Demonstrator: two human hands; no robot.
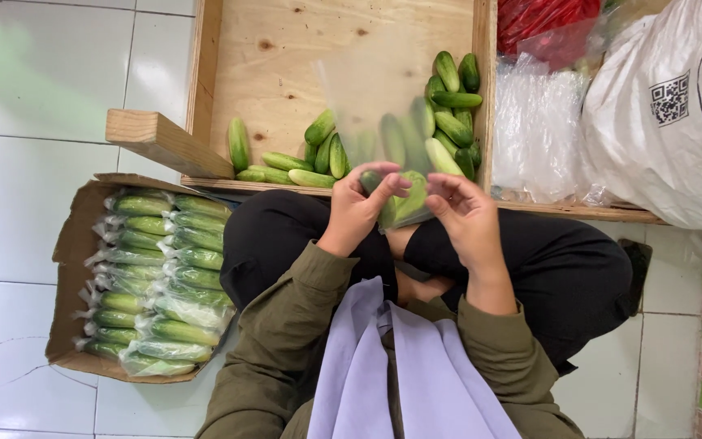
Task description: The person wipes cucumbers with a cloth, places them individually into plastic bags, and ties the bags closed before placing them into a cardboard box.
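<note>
Big shallow plywood tray (286, 57) up top, loose green cucumbers (448, 122) heaped along its near and right edges. At the person's left, an open brown cardboard box (71, 244) packed with bagged cucumbers (164, 276) in rows. Right of the tray, a stack of clear plastic bags (534, 130). Over the lap, a thin clear plastic bag (383, 122) stands upright, cucumbers in its bottom. Left hand (359, 213) pinches its lower edge; right hand (465, 213), fingers curled, grips the other side.
</note>
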